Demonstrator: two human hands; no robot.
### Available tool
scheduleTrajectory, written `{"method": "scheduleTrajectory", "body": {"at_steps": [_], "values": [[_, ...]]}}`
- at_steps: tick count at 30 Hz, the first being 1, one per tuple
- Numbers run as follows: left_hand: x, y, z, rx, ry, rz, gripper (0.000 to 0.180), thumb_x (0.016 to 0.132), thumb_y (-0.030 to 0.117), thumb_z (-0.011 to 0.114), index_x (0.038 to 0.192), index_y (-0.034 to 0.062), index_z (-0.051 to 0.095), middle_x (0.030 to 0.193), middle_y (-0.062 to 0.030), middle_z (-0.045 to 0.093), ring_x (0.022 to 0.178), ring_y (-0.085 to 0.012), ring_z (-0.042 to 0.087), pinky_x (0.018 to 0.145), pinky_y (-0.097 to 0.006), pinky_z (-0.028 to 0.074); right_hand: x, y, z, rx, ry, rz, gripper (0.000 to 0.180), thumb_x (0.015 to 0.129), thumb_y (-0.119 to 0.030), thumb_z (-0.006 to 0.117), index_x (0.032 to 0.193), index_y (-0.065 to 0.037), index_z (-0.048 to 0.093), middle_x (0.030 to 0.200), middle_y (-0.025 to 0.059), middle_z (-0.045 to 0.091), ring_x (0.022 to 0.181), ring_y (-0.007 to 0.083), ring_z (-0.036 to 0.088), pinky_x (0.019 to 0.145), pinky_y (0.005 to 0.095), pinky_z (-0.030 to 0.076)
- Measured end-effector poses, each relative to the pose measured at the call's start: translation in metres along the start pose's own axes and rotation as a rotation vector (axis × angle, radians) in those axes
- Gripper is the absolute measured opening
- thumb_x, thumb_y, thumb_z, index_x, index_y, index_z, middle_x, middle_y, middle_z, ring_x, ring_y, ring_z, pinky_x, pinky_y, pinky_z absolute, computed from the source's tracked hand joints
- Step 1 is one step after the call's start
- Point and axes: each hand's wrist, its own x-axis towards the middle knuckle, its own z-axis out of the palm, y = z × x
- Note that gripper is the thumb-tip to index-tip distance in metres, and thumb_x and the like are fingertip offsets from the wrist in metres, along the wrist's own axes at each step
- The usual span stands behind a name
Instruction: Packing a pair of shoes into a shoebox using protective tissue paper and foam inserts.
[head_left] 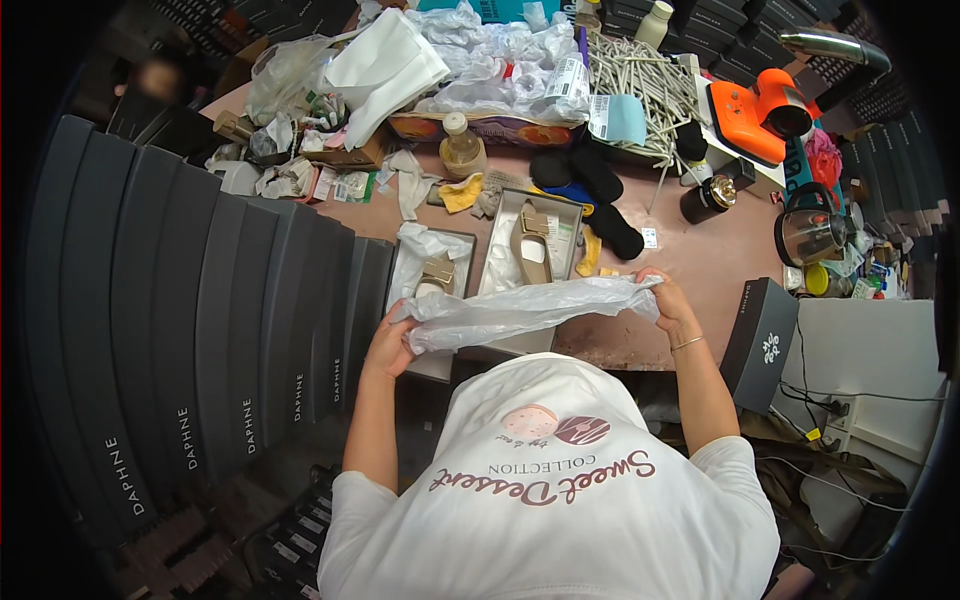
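A long sheet of white tissue paper [530, 312] stretches between my two hands above the near edge of the table. My left hand [390, 340] grips its left end, and my right hand [665, 300], with a bracelet at the wrist, pinches the right end. Beneath and beyond the paper stands an open grey shoebox [573, 225] holding a beige shoe [531, 245] with a buckle. To its left another box part [470, 250] contains a second beige shoe [436, 272] and white paper. The sheet hides the near portions of both.
Tall stacks of dark shoeboxes [180, 300] line the left side. A dark shoebox [757, 340] stands at the right table edge. Farther back are a bottle of yellowish liquid [462, 150], black pads [615, 230], a heap of pale sticks [640, 85], an orange device [750, 115] and a glass pot [808, 232].
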Motion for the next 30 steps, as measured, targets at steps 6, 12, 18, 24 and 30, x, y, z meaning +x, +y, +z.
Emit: {"method": "scheduleTrajectory", "body": {"at_steps": [6, 12, 18, 24, 30], "values": [[0.002, 0.002, -0.011, 0.555, 0.027, 0.067, 0.035, 0.085, 0.007, 0.06, 0.119, 0.0004, 0.055, 0.104, -0.0075, 0.063, 0.093, -0.0139, 0.06, 0.081, -0.027, 0.049, -0.013, -0.013, 0.011, -0.125, 0.121, 0.049, 0.008, 0.086, 0.0, 0.053, 0.085, -0.004, 0.06, 0.091, 0.0115, 0.064, 0.081, 0.0219, 0.065, 0.074, 0.0321, 0.054], [0.0, -0.002, -0.009, 0.119, 0.013, 0.082, 0.036, 0.088, 0.013, 0.051, 0.121, -0.0039, 0.053, 0.11, -0.0137, 0.061, 0.1, -0.0227, 0.061, 0.088, -0.034, 0.049, 0.0, -0.001, -0.012, 0.031, 0.049, 0.021, 0.009, 0.088, 0.002, 0.051, 0.088, -0.002, 0.059, 0.101, 0.0141, 0.064, 0.087, 0.0234, 0.064, 0.079, 0.0344, 0.055], [-0.006, 0.011, 0.0, 0.014, -0.053, -0.078, 0.049, 0.093, 0.031, 0.044, 0.125, -0.0062, 0.048, 0.117, -0.0164, 0.059, 0.109, -0.0252, 0.057, 0.093, -0.039, 0.046, 0.0, 0.004, -0.024, 0.095, 0.013, 0.027, 0.009, 0.087, 0.0, 0.054, 0.084, -0.005, 0.061, 0.102, 0.0129, 0.063, 0.089, 0.0227, 0.063, 0.081, 0.0363, 0.053], [-0.002, 0.019, 0.021, 1.045, -0.008, -0.133, 0.019, 0.077, 0.011, 0.069, 0.094, 0.0066, 0.064, 0.089, -0.0036, 0.06, 0.074, -0.0102, 0.055, 0.066, -0.023, 0.046, 0.004, -0.043, -0.033, -1.228, 0.049, 0.084, 0.016, 0.083, -0.012, 0.064, 0.095, -0.001, 0.063, 0.109, 0.0135, 0.06, 0.096, 0.0227, 0.059, 0.088, 0.0316, 0.047], [-0.015, 0.048, 0.072, 1.127, -0.203, 0.1, 0.03, 0.075, 0.001, 0.058, 0.104, 0.0014, 0.063, 0.1, -0.0032, 0.06, 0.088, -0.0091, 0.055, 0.077, -0.024, 0.046, 0.004, -0.058, 0.153, -1.194, -0.372, -0.597, 0.029, 0.081, -0.018, 0.065, 0.102, 0.001, 0.061, 0.108, 0.0167, 0.061, 0.102, 0.0304, 0.056, 0.092, 0.0352, 0.042]]}}
